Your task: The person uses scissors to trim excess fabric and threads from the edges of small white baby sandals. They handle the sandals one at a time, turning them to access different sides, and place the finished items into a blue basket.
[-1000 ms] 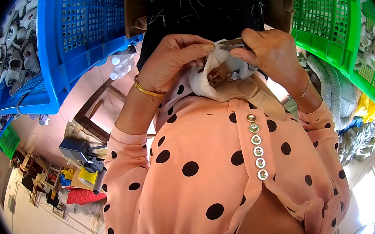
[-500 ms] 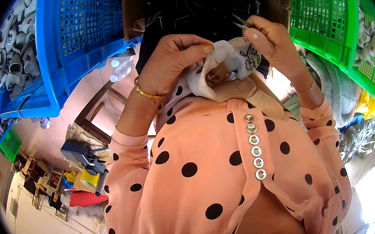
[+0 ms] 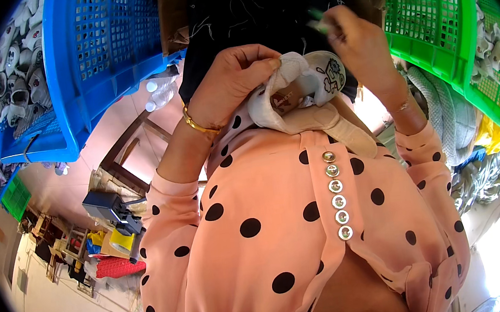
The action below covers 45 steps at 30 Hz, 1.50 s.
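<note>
My left hand (image 3: 238, 75) pinches the padded collar of a small white child's shoe (image 3: 266, 108) between thumb and fingertips. The shoe lies against my front, its opening facing up. A dark embroidered figure marks its white flap, a brown print shows on the insole, and a beige strap hangs toward my shirt buttons. Up and to the right, apart from the shoe, my right hand (image 3: 360, 44) is closed around small thread snips (image 3: 320, 22). Their pointed blades are smeared by motion.
A blue crate (image 3: 66, 84) filled with small shoes stands at left, and a green crate (image 3: 442, 44) holding more stands at right. Loose thread ends (image 3: 234, 2) are scattered on the dark cloth ahead. Clear plastic bottles (image 3: 161, 92) sit beneath the blue crate's edge.
My right hand has lifted up and away from the shoe with the thread snips. My left hand keeps its pinch on the collar, and the shoe has barely shifted.
</note>
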{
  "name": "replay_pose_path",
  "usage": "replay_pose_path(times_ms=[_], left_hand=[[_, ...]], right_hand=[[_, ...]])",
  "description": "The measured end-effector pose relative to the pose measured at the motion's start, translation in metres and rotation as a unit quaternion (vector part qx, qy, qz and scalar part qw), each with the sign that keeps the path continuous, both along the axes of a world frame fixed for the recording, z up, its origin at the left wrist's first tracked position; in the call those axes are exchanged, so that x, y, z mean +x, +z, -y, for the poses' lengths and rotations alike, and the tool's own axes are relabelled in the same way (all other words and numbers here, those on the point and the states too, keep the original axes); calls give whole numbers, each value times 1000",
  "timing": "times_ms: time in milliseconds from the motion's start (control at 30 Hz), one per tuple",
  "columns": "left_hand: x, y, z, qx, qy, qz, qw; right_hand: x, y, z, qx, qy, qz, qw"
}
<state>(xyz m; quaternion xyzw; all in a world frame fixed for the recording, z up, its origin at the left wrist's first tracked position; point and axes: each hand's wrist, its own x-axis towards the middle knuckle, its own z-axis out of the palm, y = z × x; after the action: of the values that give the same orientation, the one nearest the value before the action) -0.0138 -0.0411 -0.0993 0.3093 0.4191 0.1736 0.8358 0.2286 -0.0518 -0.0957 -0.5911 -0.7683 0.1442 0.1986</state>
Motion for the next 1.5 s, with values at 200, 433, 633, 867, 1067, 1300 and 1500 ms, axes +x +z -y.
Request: replay_pose_path(times_ms=[200, 433, 633, 867, 1067, 1300, 1500], left_hand=[[7, 12, -3, -6, -18, 3, 1000], [5, 0, -6, -6, -32, 28, 999], [9, 4, -30, 272, -174, -74, 944], [9, 3, -29, 359, -150, -220, 895], [5, -23, -22, 488, -145, -300, 807], [4, -23, -20, 480, -126, -301, 814], [-2, -31, -19, 493, -101, -271, 820]], right_hand=[[4, 24, 22, -140, -16, -91, 986], [-3, 26, 23, -195, 15, -142, 970], [-6, 22, -5, -336, 33, -210, 918], [-31, -31, 6, -255, -73, -409, 873], [-18, -26, 11, -122, 10, -120, 985], [-6, 12, -10, -1, 224, 195, 955], [-21, 25, -25, -16, 276, 258, 926]])
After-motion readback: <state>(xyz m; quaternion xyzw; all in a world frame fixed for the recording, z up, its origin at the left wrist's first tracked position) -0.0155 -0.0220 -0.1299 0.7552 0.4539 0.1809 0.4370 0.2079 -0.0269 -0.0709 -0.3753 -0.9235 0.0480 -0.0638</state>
